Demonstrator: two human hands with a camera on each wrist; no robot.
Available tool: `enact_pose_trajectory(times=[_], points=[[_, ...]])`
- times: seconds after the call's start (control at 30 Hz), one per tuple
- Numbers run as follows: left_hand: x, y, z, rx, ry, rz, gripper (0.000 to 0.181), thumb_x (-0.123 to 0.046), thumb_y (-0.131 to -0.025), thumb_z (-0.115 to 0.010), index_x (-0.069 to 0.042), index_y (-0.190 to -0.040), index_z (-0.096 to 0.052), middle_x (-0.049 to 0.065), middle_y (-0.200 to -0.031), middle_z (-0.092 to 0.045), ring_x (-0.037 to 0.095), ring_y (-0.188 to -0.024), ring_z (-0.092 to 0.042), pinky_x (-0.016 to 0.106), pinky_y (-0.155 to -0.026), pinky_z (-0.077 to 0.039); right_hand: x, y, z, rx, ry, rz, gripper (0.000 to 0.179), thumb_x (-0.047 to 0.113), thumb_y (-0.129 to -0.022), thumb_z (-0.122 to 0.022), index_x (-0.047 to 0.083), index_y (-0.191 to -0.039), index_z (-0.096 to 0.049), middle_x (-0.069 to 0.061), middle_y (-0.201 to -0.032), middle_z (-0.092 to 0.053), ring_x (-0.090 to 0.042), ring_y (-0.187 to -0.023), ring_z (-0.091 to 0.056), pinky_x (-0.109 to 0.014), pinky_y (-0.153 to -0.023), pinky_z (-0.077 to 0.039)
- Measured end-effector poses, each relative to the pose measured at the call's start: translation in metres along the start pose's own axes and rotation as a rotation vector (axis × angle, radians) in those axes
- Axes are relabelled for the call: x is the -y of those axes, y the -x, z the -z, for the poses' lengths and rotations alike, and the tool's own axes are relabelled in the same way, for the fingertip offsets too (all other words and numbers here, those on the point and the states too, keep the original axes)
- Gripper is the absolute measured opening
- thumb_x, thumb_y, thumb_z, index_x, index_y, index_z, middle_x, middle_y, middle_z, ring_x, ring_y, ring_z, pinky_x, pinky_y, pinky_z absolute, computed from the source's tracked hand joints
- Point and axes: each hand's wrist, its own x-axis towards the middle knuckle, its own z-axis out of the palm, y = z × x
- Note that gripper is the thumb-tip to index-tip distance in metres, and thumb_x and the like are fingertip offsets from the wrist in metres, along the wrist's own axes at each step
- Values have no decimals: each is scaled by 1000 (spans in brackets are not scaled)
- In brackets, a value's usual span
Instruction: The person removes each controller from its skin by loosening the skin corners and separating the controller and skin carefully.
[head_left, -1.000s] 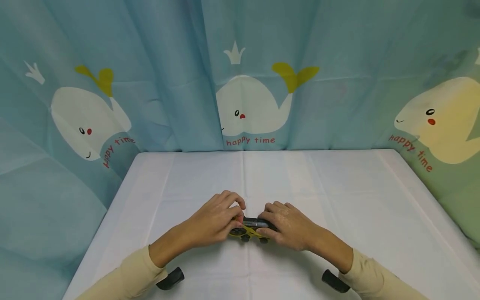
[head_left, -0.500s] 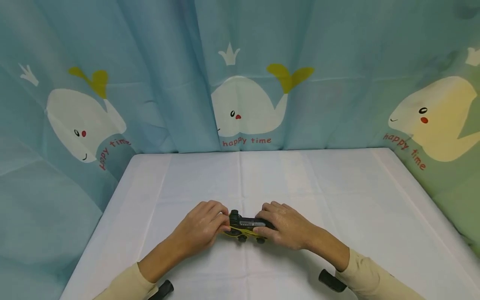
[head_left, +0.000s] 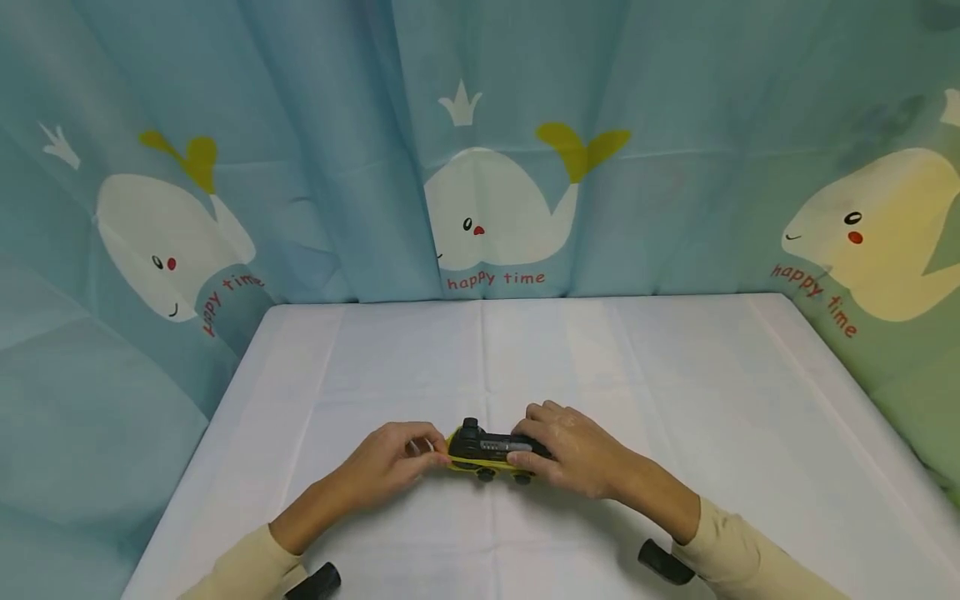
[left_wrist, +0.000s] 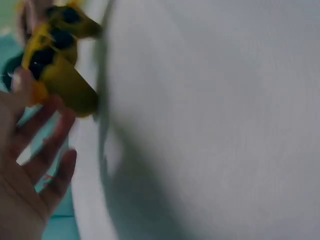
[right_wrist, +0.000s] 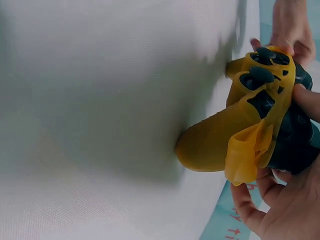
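Note:
A black game controller [head_left: 491, 445] with a yellow silicone cover [right_wrist: 207, 142] is held on edge over the middle of the table. Its thumbsticks poke through the cover, and its black back is exposed. My right hand [head_left: 573, 452] grips the right end, thumb on the near side. In the right wrist view, a loose flap of the cover [right_wrist: 243, 156] is folded back at that end. At the left end, my left hand [head_left: 393, 460] pinches the cover's edge between thumb and forefinger; the other fingers are spread in the left wrist view.
A white cloth covers the table [head_left: 675, 375]. Blue curtains [head_left: 337, 167] with printed whales hang behind it and along both sides. Black wrist straps or mounts [head_left: 665, 562] sit under both forearms.
My left hand has drawn back leftward and lower from the controller's top, baring its left end, and now pinches there. The right hand keeps its grip.

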Motion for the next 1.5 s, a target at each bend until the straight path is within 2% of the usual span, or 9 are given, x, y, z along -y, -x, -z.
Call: enact_pose_trajectory(times=[0.17,0.37,0.5,0.6,0.77,0.87,1.0,1.33,1.5], points=[[-9,-7,2,86,312,268,26,-25,-104,-61,-5,-88,-69,4,-86,-72,28,-78,-63,32,-62,-48,3,1,-2,16,1,-5,35,50,-104,-52,20,-109,-70,13,-94,-50,-8,-84,-46,-33,-75,-44],[-15,-12,1,116,413,356,29,-27,-109,-52,-1,-106,-40,12,-85,-71,30,-76,-68,28,-61,-44,2,1,-2,14,-2,-9,34,49,-104,-53,20,-110,-70,13,-94,-50,-8,-83,-47,-32,-76,-44],[-12,-15,5,200,398,351,22,-24,-110,-48,-3,-110,-41,15,-84,-72,28,-76,-65,30,-64,-43,1,1,-4,16,-12,0,34,49,-104,-53,20,-110,-70,13,-93,-50,-8,-82,-47,-30,-74,-44],[-14,-17,10,220,234,296,16,-22,-110,-48,-7,-109,-54,6,-83,-71,24,-74,-63,31,-63,-43,1,0,-4,18,-21,0,34,50,-104,-53,20,-110,-70,13,-93,-50,-8,-82,-47,-30,-74,-44],[-25,-22,14,107,-312,89,7,-18,-100,-59,-20,-94,-63,-16,-81,-58,7,-73,-56,29,-60,-45,1,0,-4,-1,-26,3,33,49,-104,-53,21,-110,-70,13,-93,-49,-7,-82,-47,-30,-74,-45],[-28,-26,13,35,-409,46,13,-12,-87,-64,-23,-80,-60,-16,-74,-52,4,-67,-50,27,-55,-42,1,1,-5,-7,-21,15,32,49,-104,-54,21,-110,-69,13,-93,-49,-7,-82,-47,-30,-74,-45],[-28,-28,7,0,-275,158,16,-10,-84,-64,-21,-74,-60,-13,-66,-48,5,-59,-44,26,-53,-36,1,2,-5,-10,-27,22,33,49,-104,-53,21,-110,-69,13,-93,-49,-8,-83,-47,-30,-74,-44],[-21,-20,-3,-28,343,603,20,-10,-98,-55,1,-92,-70,-2,-69,-43,11,-50,-44,22,-48,-43,0,2,-4,-16,-45,13,33,50,-104,-53,22,-110,-69,13,-94,-49,-8,-87,-47,-31,-76,-44],[-23,-10,-9,-87,346,552,18,-17,-102,-60,-1,-98,-63,0,-77,-49,11,-52,-42,23,-47,-45,-1,2,-5,-7,-58,6,34,51,-104,-53,22,-111,-69,13,-95,-50,-8,-88,-48,-31,-76,-45]])
